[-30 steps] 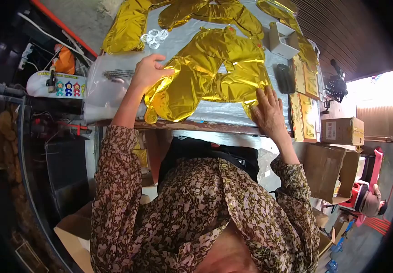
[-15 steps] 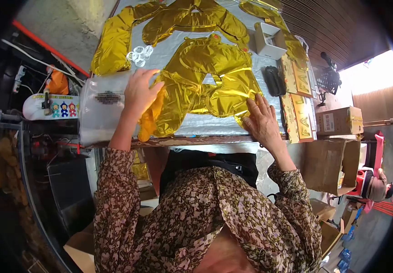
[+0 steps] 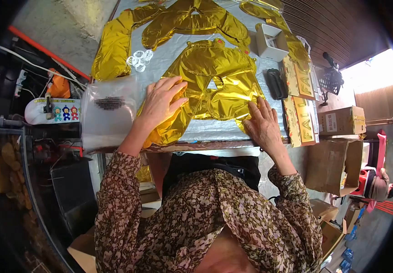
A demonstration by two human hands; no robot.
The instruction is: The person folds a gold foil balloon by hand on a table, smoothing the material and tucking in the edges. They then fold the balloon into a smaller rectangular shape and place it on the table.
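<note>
A flat gold foil balloon [image 3: 214, 59], shaped like a letter A, lies on the table in front of me with one leg toward each hand. My left hand [image 3: 162, 101] rests on its left leg, fingers stretched out and thumb apart, over a crumpled, orange-tinted edge of foil. On the lower right leg lies my right hand [image 3: 264, 123], palm down with its fingers extended. Foil beneath both palms is hidden. A second gold foil balloon [image 3: 194, 25] is spread beyond the first, and a long gold foil piece [image 3: 112, 48] lies at the far left.
Clear plastic bags [image 3: 110, 127] lie left of my left hand, below a cluster of white rings [image 3: 139, 60]. On the right are a small open box [image 3: 271, 43], a black object [image 3: 276, 84] and printed packets [image 3: 299, 120]. Cardboard boxes [image 3: 330, 166] stand beside the table.
My left hand has moved rightward, farther onto the balloon's left leg, and the loose orange-tinted foil has shifted inward with it. My right hand stays on the right leg.
</note>
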